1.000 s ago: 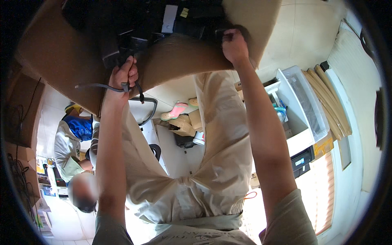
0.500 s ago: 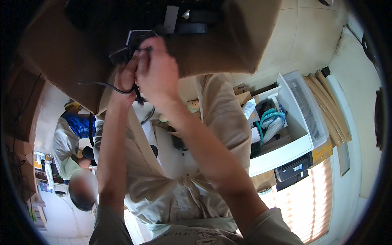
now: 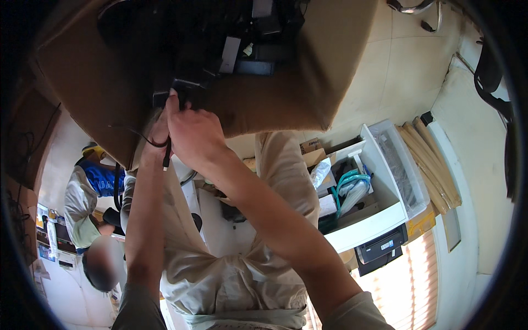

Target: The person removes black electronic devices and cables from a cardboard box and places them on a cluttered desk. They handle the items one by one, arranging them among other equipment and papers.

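Note:
My left hand [image 3: 158, 127] and my right hand [image 3: 196, 136] work close together over the near edge of an open cardboard box [image 3: 278, 110]. A thin black cable [image 3: 166, 156] loops round my left hand, its plug end hanging below and a loose end sticking out to the left. My left fingers are closed on it, partly hidden behind my right hand. My right hand is closed against the same bundle, its index finger pressed upward along it. Just beyond the fingertips is a small dark adapter-like block [image 3: 160, 99]; whether it joins the cable cannot be made out.
Inside the box lie several dark devices, a pale flat piece [image 3: 230, 54] and a blue-grey block [image 3: 255, 67]. A white drawer [image 3: 379, 212] with teal cables [image 3: 352, 181] stands at the right, beside a clear plastic bin [image 3: 404, 168]. Another person [image 3: 82, 203] sits at the left.
Both hands have moved lower in the picture, the right one nearer the left. The view has shifted, showing more of the box's contents. The cable's plug end now hangs more clearly.

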`<state>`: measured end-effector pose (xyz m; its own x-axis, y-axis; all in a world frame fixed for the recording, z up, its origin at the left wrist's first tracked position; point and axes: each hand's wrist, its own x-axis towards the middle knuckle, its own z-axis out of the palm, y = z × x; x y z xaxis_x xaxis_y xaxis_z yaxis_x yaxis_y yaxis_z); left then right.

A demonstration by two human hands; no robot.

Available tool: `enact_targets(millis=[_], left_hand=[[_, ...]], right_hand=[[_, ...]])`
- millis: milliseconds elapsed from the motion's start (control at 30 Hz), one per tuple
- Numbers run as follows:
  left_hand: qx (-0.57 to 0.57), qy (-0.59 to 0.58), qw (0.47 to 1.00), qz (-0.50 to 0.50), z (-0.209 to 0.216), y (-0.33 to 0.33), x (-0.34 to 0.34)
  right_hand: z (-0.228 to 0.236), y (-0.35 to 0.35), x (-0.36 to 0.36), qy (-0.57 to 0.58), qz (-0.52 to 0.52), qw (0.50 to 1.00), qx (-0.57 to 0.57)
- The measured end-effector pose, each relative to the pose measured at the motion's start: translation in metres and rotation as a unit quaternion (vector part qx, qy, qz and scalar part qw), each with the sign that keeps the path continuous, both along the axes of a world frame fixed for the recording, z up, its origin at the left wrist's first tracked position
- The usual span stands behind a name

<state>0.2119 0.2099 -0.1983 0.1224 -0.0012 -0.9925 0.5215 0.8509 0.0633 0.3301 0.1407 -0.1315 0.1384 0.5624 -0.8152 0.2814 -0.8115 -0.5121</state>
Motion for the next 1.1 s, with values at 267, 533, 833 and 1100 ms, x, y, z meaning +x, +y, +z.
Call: enact_targets(millis=[267, 533, 833, 1100], left_hand=[[-0.14, -0.091, 0.986, -0.011, -0.007, 0.015, -0.023], [-0.114, -0.061, 0.989, -0.065, 0.002, 0.014, 0.0], [-0.105, -0.044, 0.991, -0.069, 0.008, 0.014, 0.004], [-0.087, -0.039, 0.992, -0.083, 0.009, 0.012, 0.002]], right_hand=[[0.0, -0.002, 0.037, -0.044, 0.056, 0.997, 0.016], [-0.172, -0.073, 0.206, -0.318, -0.328, 0.883, -0.105], [-0.175, -0.059, 0.211, -0.337, -0.061, 0.936, -0.08], [-0.188, -0.008, 0.255, -0.283, -0.02, 0.95, -0.134]])
